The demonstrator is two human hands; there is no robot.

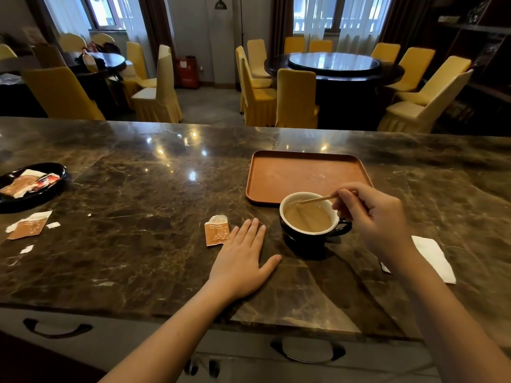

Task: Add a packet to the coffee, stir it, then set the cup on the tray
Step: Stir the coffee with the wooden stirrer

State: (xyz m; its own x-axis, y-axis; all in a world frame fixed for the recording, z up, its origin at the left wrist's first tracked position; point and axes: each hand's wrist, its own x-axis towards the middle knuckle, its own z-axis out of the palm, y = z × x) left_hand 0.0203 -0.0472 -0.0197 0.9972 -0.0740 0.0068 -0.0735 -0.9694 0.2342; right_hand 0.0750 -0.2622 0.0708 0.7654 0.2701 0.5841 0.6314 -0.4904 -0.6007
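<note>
A black cup [304, 236] with a white inside holds milky coffee and stands on the marble counter just in front of the brown tray [276, 172]. My right hand [373, 219] pinches a wooden stir stick [318, 199] whose tip dips into the coffee. My left hand [243, 258] lies flat on the counter left of the cup, fingers spread, holding nothing. A torn orange packet [217, 230] lies beside its fingertips.
A black dish [55, 172] with several packets sits at the far left. Another torn packet [27, 226] and paper scraps lie in front of it. A white napkin [434, 258] lies under my right forearm. Yellow-covered chairs and round tables stand beyond the counter.
</note>
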